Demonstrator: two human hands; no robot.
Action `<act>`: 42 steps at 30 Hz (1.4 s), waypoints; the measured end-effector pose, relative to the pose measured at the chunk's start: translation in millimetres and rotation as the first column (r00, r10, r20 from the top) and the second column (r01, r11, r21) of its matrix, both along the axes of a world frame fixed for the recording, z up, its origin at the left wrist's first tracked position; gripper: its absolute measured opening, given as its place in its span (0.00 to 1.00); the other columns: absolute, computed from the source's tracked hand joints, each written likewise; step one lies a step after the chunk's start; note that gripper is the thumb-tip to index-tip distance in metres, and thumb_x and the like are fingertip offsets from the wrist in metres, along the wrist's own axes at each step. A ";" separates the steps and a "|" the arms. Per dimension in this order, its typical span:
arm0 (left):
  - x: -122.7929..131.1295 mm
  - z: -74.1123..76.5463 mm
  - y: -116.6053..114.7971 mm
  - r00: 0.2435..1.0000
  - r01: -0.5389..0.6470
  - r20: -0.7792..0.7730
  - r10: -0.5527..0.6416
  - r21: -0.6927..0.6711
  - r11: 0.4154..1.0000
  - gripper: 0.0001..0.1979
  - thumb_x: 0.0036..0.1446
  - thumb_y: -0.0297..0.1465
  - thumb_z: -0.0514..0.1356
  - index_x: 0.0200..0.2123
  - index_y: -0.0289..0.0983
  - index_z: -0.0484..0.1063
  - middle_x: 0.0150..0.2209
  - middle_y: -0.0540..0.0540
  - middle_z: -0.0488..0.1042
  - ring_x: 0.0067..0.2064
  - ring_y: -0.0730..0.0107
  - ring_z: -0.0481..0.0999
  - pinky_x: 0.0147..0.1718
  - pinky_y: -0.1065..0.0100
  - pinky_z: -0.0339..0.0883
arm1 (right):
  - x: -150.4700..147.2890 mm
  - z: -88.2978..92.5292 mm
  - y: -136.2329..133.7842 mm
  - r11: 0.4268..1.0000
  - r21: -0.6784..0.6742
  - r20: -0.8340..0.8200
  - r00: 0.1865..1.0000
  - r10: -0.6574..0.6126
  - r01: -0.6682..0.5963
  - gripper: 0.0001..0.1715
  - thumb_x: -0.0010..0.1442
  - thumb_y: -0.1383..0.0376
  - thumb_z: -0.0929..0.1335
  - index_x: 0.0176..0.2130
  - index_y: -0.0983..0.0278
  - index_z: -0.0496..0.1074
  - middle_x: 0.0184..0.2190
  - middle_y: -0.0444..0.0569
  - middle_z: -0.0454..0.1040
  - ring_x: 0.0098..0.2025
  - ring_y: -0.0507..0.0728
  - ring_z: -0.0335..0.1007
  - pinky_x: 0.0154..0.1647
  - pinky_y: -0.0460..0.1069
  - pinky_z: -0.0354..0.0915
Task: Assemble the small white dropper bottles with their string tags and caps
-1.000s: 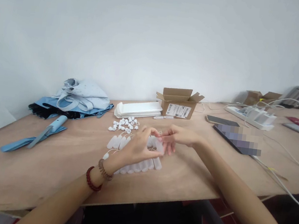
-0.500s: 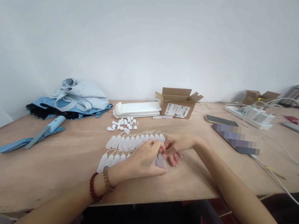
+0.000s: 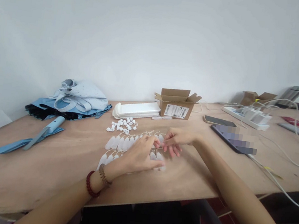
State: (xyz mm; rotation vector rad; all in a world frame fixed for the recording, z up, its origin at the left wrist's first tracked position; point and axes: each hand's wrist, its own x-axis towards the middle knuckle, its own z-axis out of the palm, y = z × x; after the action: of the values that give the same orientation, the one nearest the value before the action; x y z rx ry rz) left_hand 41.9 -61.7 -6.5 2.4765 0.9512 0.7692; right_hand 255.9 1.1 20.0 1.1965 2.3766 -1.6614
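Note:
My left hand [image 3: 141, 153] reaches over two rows of small translucent bottle-shaped pieces with pale cord loops. Its thumb stands apart from the index finger, and a few pieces [image 3: 157, 156] lie between and beneath them. Close by, my right hand [image 3: 176, 142] meets the left fingertips at the row's right end. The right thumb and index finger are pinched together while the other fingers hang loosely; what they grip is too small to make out. The back row [image 3: 120, 143] shows at the left, and my left forearm partly hides the front row [image 3: 102, 160].
Small white caps [image 3: 123, 124] lie loose behind the rows. Farther back are a white stack [image 3: 137, 109] and an open cardboard box [image 3: 176, 108]. A blue umbrella and cloth [image 3: 81, 95] lie left; phones [image 3: 220, 120], cables and a power strip [image 3: 248, 117] are right.
The translucent piece in my left hand has come down to the front row, and the left thumb and fingers have spread. My right hand has shifted slightly left and up.

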 end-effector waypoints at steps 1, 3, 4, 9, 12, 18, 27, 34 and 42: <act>-1.5 1.7 1.8 1.000 -0.029 0.011 0.029 0.003 1.000 0.19 0.47 0.37 0.65 0.41 0.39 0.65 0.42 0.44 0.71 0.45 0.57 0.69 0.44 0.57 0.64 | 1.6 -0.4 2.1 0.997 0.044 -0.022 0.998 -0.058 0.059 0.23 0.55 0.51 0.67 0.32 0.70 0.75 0.21 0.50 0.76 0.17 0.50 0.68 0.18 0.44 0.59; -6.0 5.3 7.6 0.993 -0.110 0.044 0.109 0.022 0.994 0.13 0.51 0.35 0.62 0.39 0.38 0.66 0.41 0.44 0.72 0.45 0.59 0.70 0.45 0.57 0.64 | 3.2 -4.0 7.8 0.952 0.201 -0.076 0.973 -0.219 0.230 0.23 0.57 0.52 0.65 0.30 0.70 0.74 0.20 0.50 0.75 0.17 0.50 0.66 0.19 0.45 0.59; -9.3 7.0 11.7 0.987 -0.154 0.061 0.152 0.032 0.988 0.10 0.53 0.33 0.60 0.38 0.38 0.66 0.40 0.44 0.72 0.45 0.59 0.70 0.45 0.57 0.64 | 3.3 -7.2 11.7 0.893 0.319 -0.098 0.948 -0.303 0.318 0.23 0.59 0.53 0.64 0.29 0.70 0.73 0.20 0.50 0.75 0.18 0.50 0.66 0.21 0.45 0.60; -33.8 13.6 39.5 0.939 -0.341 0.054 0.339 0.042 0.939 0.04 0.54 0.30 0.56 0.31 0.38 0.69 0.36 0.46 0.75 0.42 0.61 0.73 0.41 0.60 0.66 | 1.1 -32.4 38.9 0.432 0.852 -0.052 0.868 -0.494 0.296 0.13 0.59 0.68 0.61 0.29 0.68 0.73 0.29 0.53 0.76 0.32 0.56 0.70 0.34 0.47 0.60; -48.2 14.1 58.0 0.934 -0.357 0.012 0.357 0.028 0.934 0.05 0.52 0.28 0.56 0.30 0.37 0.72 0.35 0.46 0.77 0.39 0.61 0.75 0.39 0.62 0.67 | 1.6 -43.7 54.4 0.328 0.924 0.001 0.857 -0.516 0.196 0.15 0.61 0.70 0.60 0.42 0.67 0.72 0.42 0.57 0.74 0.44 0.59 0.69 0.41 0.48 0.60; -66.3 8.7 96.8 0.897 -0.414 -0.134 0.422 0.084 0.906 0.09 0.49 0.24 0.55 0.28 0.36 0.76 0.34 0.42 0.80 0.40 0.57 0.76 0.41 0.60 0.67 | 10.1 -50.2 78.2 0.262 0.964 0.107 0.838 -0.535 0.044 0.22 0.61 0.74 0.58 0.53 0.71 0.65 0.53 0.62 0.66 0.54 0.62 0.61 0.51 0.51 0.57; -76.5 7.3 126.7 0.877 -0.363 -0.272 0.395 0.162 0.918 0.11 0.48 0.26 0.56 0.28 0.36 0.80 0.32 0.43 0.80 0.37 0.60 0.77 0.38 0.67 0.65 | 27.1 -60.8 97.2 0.344 0.935 0.129 0.825 -0.551 0.083 0.21 0.59 0.74 0.59 0.52 0.69 0.66 0.50 0.60 0.69 0.49 0.61 0.66 0.47 0.49 0.59; -56.6 3.1 146.3 0.849 -0.351 -0.344 0.402 0.202 0.914 0.12 0.51 0.28 0.56 0.31 0.35 0.80 0.32 0.39 0.79 0.39 0.57 0.75 0.40 0.64 0.65 | 23.8 -67.7 98.6 0.285 0.956 0.113 0.815 -0.568 0.066 0.20 0.60 0.73 0.59 0.51 0.71 0.67 0.48 0.62 0.67 0.48 0.61 0.63 0.48 0.50 0.58; -47.6 -8.1 161.0 0.846 -0.312 -0.383 0.371 0.209 0.927 0.15 0.52 0.32 0.58 0.40 0.34 0.79 0.32 0.40 0.78 0.44 0.53 0.71 0.42 0.62 0.64 | 23.3 -66.7 92.9 0.262 0.964 0.117 0.789 -0.603 0.057 0.20 0.62 0.72 0.57 0.50 0.69 0.68 0.47 0.62 0.66 0.48 0.63 0.61 0.49 0.53 0.58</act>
State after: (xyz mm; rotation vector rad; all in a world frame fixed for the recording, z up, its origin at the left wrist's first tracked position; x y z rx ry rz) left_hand -5.7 99.2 -14.6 2.6868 1.5789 0.4151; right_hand 279.2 94.0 -46.7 2.0249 2.7463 0.4179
